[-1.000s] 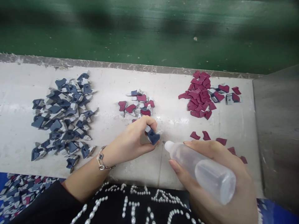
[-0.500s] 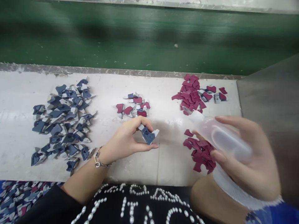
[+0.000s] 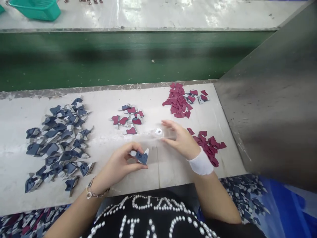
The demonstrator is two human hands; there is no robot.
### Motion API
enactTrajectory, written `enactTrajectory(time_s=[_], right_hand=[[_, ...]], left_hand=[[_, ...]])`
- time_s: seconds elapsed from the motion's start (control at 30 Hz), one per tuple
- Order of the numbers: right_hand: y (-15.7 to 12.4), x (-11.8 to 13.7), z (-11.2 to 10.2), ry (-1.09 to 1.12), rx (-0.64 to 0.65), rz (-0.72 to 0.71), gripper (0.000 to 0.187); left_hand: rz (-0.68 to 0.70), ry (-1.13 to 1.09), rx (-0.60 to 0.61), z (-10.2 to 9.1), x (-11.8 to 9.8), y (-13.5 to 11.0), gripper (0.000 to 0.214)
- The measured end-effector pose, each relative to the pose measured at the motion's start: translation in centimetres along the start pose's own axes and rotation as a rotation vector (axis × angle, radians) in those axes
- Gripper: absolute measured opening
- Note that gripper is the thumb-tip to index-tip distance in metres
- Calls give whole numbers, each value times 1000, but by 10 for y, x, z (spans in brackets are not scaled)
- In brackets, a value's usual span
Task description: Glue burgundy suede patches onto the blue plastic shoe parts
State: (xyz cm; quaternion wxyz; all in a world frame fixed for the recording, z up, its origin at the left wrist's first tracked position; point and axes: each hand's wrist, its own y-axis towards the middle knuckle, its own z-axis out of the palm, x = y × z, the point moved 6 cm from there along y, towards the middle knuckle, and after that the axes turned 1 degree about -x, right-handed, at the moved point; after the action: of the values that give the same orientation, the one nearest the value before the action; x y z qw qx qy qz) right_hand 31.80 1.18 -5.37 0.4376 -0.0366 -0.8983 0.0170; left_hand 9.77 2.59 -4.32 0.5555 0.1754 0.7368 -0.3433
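Note:
My left hand (image 3: 121, 163) pinches a navy-and-white moulded part (image 3: 142, 157) between thumb and fingers, its dark recessed face turned up. To the right and slightly farther away, my right hand (image 3: 182, 138) is closed around a clear squeeze bottle (image 3: 166, 133). Its whitish nozzle end points left, and motion blurs its outline. The bottle is apart from the held part. Beyond my hands lies a small group of parts with maroon faces (image 3: 123, 121). Beside my right wrist is a pile of loose maroon pieces (image 3: 210, 147).
A large heap of navy-and-white parts (image 3: 59, 132) covers the left of the white table (image 3: 104, 99). More maroon pieces (image 3: 177, 100) lie at the back right, beside a few maroon-faced parts (image 3: 192, 97). A metal panel (image 3: 267, 99) bounds the right. A green basket (image 3: 37, 10) stands on the far ledge.
My right hand has brought the bottle leftward from over the right maroon pile towards the held part. One more maroon-faced part now shows near the middle group. The view has shifted right.

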Motion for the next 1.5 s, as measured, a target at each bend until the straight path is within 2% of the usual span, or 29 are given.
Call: enactTrajectory(time_s=[0.1,0.17,0.33,0.6,0.77,0.9,1.3,1.5], right_hand=[[-11,-25,-28,-189,-35,121,26],[-16,-41,-37,-281,-2,193,21],[-15,-53,-32,-370,109,289,20],[1,-53,-31,-437,340,264,18],[2,-61,-38,-508,280,235,24],[-3,-67,-42,-551,267,292,17],[-3,-61,-43,-443,244,292,17],[-15,-50,-53,-418,202,269,18]], left_hand=[[-22,0,-50,0,12,-15,29],[-8,-9,-80,0,17,-21,33],[28,-14,-126,3,17,-23,31],[98,-40,-131,8,2,-21,25],[97,-51,-155,4,4,-23,24],[100,-51,-149,3,5,-22,23],[110,-68,-148,5,6,-16,22],[99,-62,-160,1,12,-16,21]])
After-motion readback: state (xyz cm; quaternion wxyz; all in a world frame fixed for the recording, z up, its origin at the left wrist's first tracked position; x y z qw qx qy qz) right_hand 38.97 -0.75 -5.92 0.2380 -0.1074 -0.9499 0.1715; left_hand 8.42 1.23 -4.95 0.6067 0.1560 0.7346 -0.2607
